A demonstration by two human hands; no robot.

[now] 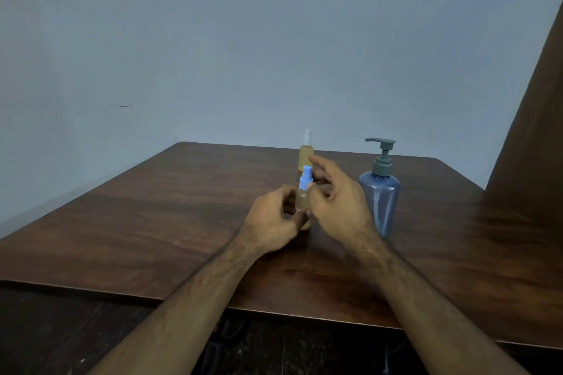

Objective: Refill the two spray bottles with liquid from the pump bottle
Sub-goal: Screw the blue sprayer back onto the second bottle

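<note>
Gripping the near spray bottle (303, 207) round its amber body, the left hand (274, 222) steadies it upright on the wooden surface (152, 222). Right hand (336, 198) hovers at the bottle's blue spray head (305, 180), fingers loosely spread and holding nothing; whether a fingertip touches the head, cannot tell. Second spray bottle (306, 151), white-headed, stands just behind the near bottle. Blue pump bottle (380, 192) stands to the near bottle's right, close by, untouched.

Judgement: the near bottle looks small, light, rigid plastic, easily tipped. Best hold is low on the body with one hand, the other pinching the collar under the spray head to unscrew it. Smooth sides may slip if wet. Pump bottle likely heavier; steady its base while pressing.
</note>
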